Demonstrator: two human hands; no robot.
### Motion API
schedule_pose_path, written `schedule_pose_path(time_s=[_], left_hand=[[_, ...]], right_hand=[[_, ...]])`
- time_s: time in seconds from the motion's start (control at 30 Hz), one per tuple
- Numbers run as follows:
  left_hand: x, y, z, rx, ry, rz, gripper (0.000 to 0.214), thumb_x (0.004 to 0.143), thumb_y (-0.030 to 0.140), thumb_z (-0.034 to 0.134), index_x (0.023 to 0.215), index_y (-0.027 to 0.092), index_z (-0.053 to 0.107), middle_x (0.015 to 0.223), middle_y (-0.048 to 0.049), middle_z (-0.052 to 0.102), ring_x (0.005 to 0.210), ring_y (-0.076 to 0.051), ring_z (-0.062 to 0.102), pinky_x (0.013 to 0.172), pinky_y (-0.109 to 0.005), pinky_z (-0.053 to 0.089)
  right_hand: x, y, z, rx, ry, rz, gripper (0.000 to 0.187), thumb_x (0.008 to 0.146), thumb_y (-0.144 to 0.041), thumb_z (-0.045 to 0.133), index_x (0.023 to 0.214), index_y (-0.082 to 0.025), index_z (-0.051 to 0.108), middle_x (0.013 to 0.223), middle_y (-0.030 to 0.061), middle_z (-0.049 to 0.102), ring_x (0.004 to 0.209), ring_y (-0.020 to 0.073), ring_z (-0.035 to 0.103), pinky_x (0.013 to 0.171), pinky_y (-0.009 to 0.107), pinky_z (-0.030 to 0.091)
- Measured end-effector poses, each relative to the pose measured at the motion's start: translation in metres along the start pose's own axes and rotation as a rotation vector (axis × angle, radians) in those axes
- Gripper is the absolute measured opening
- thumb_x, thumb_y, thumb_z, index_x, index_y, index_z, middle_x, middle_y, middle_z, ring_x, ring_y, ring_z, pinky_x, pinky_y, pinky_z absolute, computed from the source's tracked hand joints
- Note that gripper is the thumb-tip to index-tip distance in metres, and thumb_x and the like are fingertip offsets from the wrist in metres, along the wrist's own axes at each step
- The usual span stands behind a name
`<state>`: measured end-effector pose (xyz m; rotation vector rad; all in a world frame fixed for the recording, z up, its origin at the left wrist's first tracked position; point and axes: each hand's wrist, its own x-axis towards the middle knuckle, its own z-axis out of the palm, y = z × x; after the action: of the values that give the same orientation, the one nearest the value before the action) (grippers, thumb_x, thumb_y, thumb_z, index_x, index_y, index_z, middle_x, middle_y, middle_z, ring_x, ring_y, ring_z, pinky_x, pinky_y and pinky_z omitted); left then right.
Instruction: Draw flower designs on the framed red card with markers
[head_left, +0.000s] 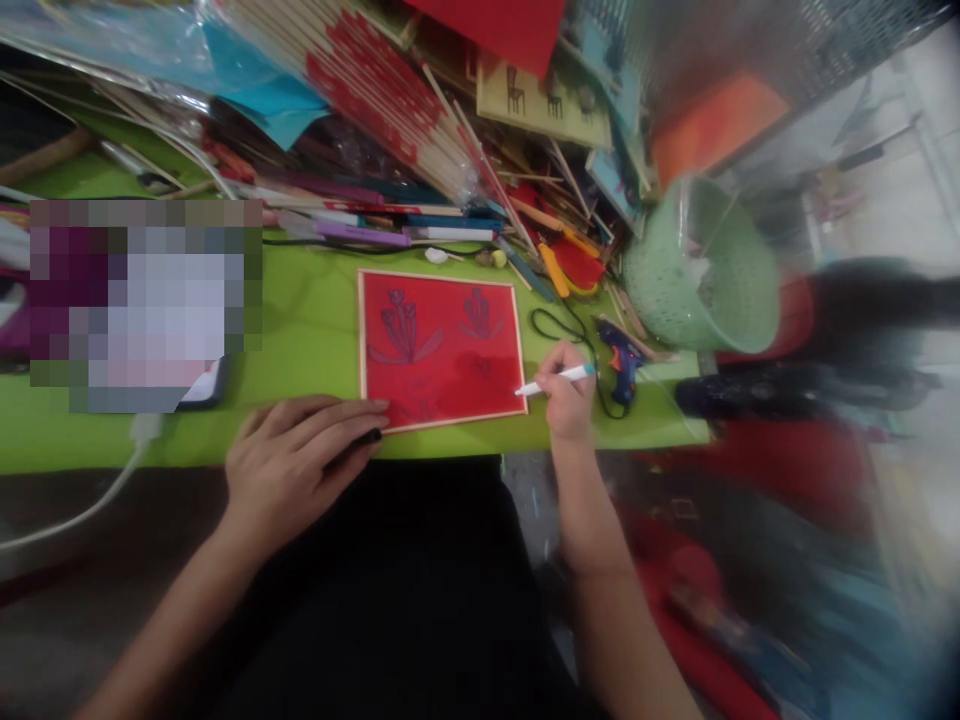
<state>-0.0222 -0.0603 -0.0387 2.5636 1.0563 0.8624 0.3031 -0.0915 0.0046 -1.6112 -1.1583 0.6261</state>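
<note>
A red board [450, 345] edged with thin wooden strips lies flat on the green table, with dark flower drawings on it. My right hand [568, 390] grips a white marker pen [551, 380] with a teal end, its tip over the board's lower right edge. Whether that tip touches the surface I cannot tell. My left hand [304, 450] lies with fingers stretched out, fingertips on the board's lower left corner.
A blue glue gun [621, 365] with a black cord lies right of my right hand. Behind it stands a green basket [701, 270]. Markers, including a purple one [360, 233], and bundled sticks [382, 90] crowd the back. A blurred-out device with a white cable [112, 492] sits left.
</note>
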Motion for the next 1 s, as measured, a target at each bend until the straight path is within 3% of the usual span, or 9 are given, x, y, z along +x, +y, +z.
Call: schedule_pose_path(time_s=[0.23,0.37,0.53,0.67,0.8,1.0], left_hand=[[-0.001,0.0,-0.001,-0.023,-0.014,-0.03,0.029,0.1,0.031,0.065,0.128,0.04,0.069,0.122,0.006,0.081,0.103,-0.027,0.074,0.078,-0.046,0.049],[0.0,0.0,0.0,-0.016,0.006,-0.017,0.029,0.1,0.03,0.066,0.127,0.039,0.069,0.12,0.0056,0.082,0.1,-0.027,0.075,0.075,-0.045,0.048],[0.001,0.001,0.0,-0.011,-0.006,-0.028,0.026,0.1,0.031,0.066,0.124,0.039,0.069,0.121,0.0062,0.082,0.1,-0.028,0.074,0.074,-0.045,0.048],[0.001,0.001,-0.001,-0.024,-0.011,-0.031,0.026,0.101,0.032,0.065,0.125,0.04,0.069,0.121,0.0068,0.081,0.101,-0.028,0.074,0.077,-0.046,0.049],[0.001,0.001,-0.001,-0.037,-0.004,-0.012,0.025,0.1,0.031,0.066,0.124,0.039,0.069,0.122,0.0058,0.081,0.102,-0.028,0.073,0.079,-0.046,0.049],[0.002,-0.003,-0.006,-0.105,-0.014,0.002,0.021,0.103,0.035,0.062,0.122,0.039,0.069,0.122,0.006,0.081,0.103,-0.027,0.074,0.08,-0.046,0.049]], right_hand=[[0.0,0.0,0.0,0.021,-0.012,-0.001,0.015,0.072,-0.021,0.061,0.063,-0.025,0.049,0.059,-0.0034,0.042,0.058,0.0154,0.039,0.053,0.03,0.03],[0.001,0.002,-0.001,-0.024,0.085,-0.05,0.016,0.073,-0.023,0.061,0.063,-0.025,0.048,0.06,-0.0034,0.041,0.057,0.0154,0.038,0.054,0.031,0.03],[0.004,0.007,0.002,0.106,0.145,-0.084,0.008,0.081,-0.032,0.062,0.077,-0.026,0.058,0.065,-0.0033,0.051,0.055,0.0141,0.046,0.052,0.03,0.036],[0.005,0.006,0.004,0.224,0.101,-0.03,0.012,0.085,-0.036,0.069,0.091,-0.025,0.067,0.073,-0.0013,0.065,0.06,0.0134,0.058,0.051,0.027,0.041],[0.0,0.001,0.001,0.288,-0.023,0.016,0.01,0.087,-0.031,0.074,0.094,-0.025,0.072,0.079,0.0004,0.073,0.068,0.014,0.066,0.059,0.026,0.05],[-0.009,0.007,-0.006,0.299,-0.07,0.064,0.003,0.084,-0.024,0.073,0.087,-0.022,0.073,0.072,-0.0001,0.072,0.066,0.0146,0.069,0.056,0.025,0.051]])
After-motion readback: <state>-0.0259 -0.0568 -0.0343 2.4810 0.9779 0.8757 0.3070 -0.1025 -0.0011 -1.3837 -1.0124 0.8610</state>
